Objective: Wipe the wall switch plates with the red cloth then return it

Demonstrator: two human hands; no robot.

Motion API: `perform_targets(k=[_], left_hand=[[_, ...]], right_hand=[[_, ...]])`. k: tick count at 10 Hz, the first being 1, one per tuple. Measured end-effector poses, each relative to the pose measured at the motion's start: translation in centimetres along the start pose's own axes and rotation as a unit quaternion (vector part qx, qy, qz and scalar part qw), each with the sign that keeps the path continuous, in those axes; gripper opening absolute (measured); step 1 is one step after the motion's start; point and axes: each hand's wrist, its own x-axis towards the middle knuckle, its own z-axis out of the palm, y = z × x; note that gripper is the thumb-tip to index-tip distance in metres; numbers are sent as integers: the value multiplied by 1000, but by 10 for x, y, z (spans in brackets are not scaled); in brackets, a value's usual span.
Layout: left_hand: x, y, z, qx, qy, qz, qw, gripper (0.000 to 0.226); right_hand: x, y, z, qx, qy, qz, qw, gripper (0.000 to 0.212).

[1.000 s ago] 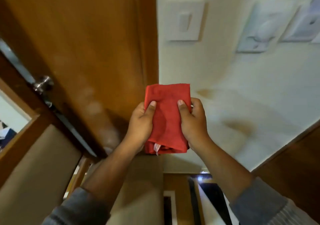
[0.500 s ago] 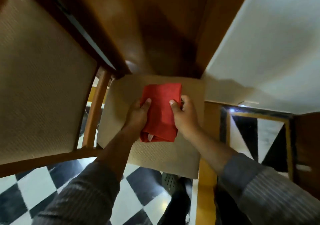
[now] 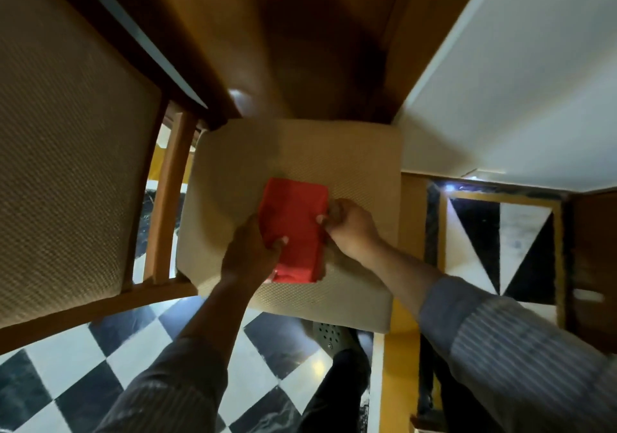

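Observation:
The folded red cloth (image 3: 295,229) is over the middle of a beige woven chair seat (image 3: 350,165), low enough that I cannot tell whether it rests on it. My left hand (image 3: 250,252) grips the cloth's left edge with the thumb on top. My right hand (image 3: 350,229) pinches its right edge. The wall switch plates are out of view.
The chair's beige backrest (image 3: 66,165) with a wooden frame (image 3: 167,205) stands at the left. A brown wooden door (image 3: 283,48) rises behind the seat and a white wall (image 3: 517,82) is at the right. Below lies black-and-white checkered floor (image 3: 83,366); my shoe (image 3: 329,335) shows under the seat's front edge.
My view has swung down from the switch plates to the chair. Both hands have lowered the red cloth toward the seat, still holding it.

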Motion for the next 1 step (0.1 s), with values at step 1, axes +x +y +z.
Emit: perform_targets(k=[1], left_hand=[[-17,32,-20,90,24,31,995,78]], right_hand=[[-12,-17,-58,-23,16,-2,1000,62]])
